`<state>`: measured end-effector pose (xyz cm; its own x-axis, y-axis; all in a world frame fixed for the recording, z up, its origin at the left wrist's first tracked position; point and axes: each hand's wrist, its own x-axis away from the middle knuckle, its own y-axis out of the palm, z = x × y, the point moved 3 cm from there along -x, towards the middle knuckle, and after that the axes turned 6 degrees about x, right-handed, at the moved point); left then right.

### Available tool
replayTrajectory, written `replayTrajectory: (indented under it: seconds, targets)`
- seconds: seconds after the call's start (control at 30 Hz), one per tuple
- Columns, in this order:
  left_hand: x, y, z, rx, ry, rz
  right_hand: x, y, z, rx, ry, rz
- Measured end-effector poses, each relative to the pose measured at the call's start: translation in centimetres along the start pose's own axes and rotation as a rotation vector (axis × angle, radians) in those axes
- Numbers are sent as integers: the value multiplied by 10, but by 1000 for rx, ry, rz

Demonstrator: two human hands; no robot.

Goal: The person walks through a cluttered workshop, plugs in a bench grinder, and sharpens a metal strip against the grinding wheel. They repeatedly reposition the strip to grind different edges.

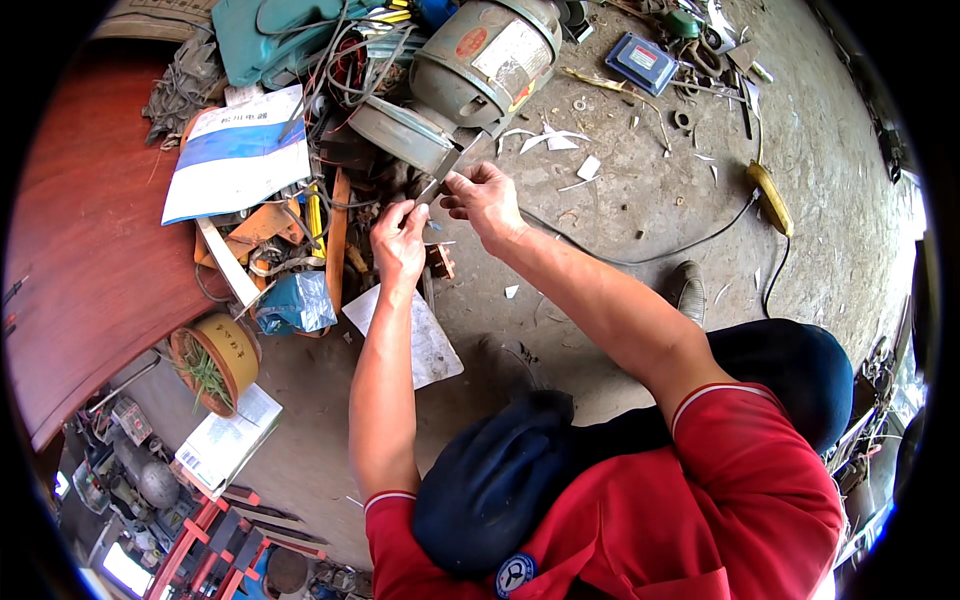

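A grey-green bench grinder [490,65] with labels on its body stands on the floor at the top centre. Its round wheel guard [402,135] faces toward me. Between my hands is a thin, flat metal strip [432,188], tilted up toward the edge of the guard. My left hand [398,248] pinches the near end between thumb and fingers. My right hand [487,208] grips it farther along, thumb and forefinger pressed together with the other fingers curled. Whether the strip touches the grinding wheel cannot be made out.
A red-brown tabletop [100,240] lies left. Beside it are a printed booklet [240,150], tangled cables and scrap. A potted plant [225,360] stands lower left. At right, a yellow switch [770,200] sits on a cable [640,262]; a blue box [642,63] lies beyond.
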<state>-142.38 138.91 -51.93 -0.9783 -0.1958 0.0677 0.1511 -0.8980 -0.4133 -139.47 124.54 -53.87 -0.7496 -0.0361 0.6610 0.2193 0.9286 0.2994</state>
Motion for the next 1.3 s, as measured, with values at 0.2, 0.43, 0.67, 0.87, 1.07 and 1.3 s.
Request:
replayTrajectory:
  seconds: [0.2, 0.43, 0.67, 0.87, 1.07, 1.3]
  targets:
    - [7, -5, -1, -11, -32, 22, 2, 3, 7, 37, -7, 1]
    - [17, -18, -21, 20, -54, 46, 8, 12, 12, 76, -10, -29]
    - [28, -29, -29, 39, -71, 97, 13, 20, 23, 134, -5, -77]
    - [40, -37, -21, -49, 14, 126, 20, 25, 31, 213, -10, -138]
    - [41, -36, 18, -442, 511, 61, 21, 17, 33, 25, 84, -185]
    - [24, -20, 26, -575, 622, 9, 14, 6, 11, -58, 45, -151]
